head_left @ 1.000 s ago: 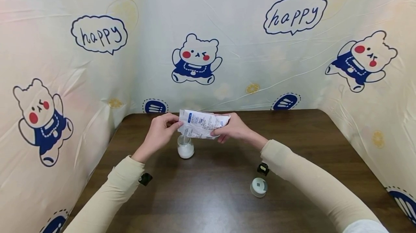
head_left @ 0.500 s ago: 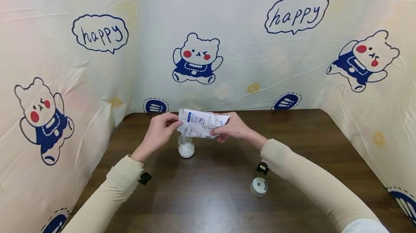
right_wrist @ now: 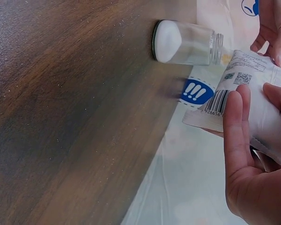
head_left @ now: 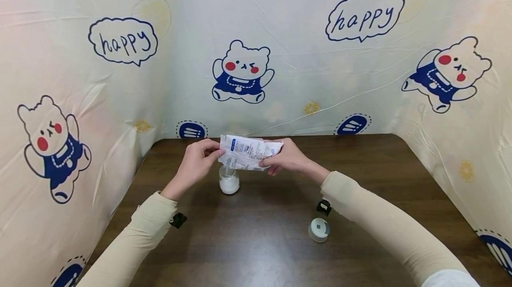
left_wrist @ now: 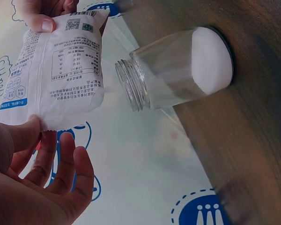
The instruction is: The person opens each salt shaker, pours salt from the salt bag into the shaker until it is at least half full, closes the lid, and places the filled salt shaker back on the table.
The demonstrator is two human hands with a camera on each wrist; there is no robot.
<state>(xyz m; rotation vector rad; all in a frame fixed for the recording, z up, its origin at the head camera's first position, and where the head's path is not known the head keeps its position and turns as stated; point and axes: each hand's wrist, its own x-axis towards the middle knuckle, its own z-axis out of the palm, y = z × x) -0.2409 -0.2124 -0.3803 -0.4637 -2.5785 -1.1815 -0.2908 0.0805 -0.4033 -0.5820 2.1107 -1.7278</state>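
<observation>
Both hands hold a white printed packet (head_left: pixel 250 153) tilted over an open glass jar (head_left: pixel 229 182). My left hand (head_left: pixel 194 162) pinches its left end between thumb and finger; the other fingers are spread loosely in the left wrist view. My right hand (head_left: pixel 289 156) grips the packet's right end, thumb in front. Upright on the table, the jar holds a layer of white granules (left_wrist: pixel 211 61) at its bottom. From the packet's low corner a faint whitish streak reaches toward the threaded jar mouth (left_wrist: pixel 131 86). What remains inside the packet is hidden.
A round, pale-topped lid or small container (head_left: pixel 319 230) sits on the brown wooden table (head_left: pixel 256 242), below the right wrist. Printed cloth (head_left: pixel 296 56) with bears and "happy" bubbles hangs behind the table and along both sides.
The hands, packet and jar stay almost in place. The whole head view shifts very slightly, and no grip changes.
</observation>
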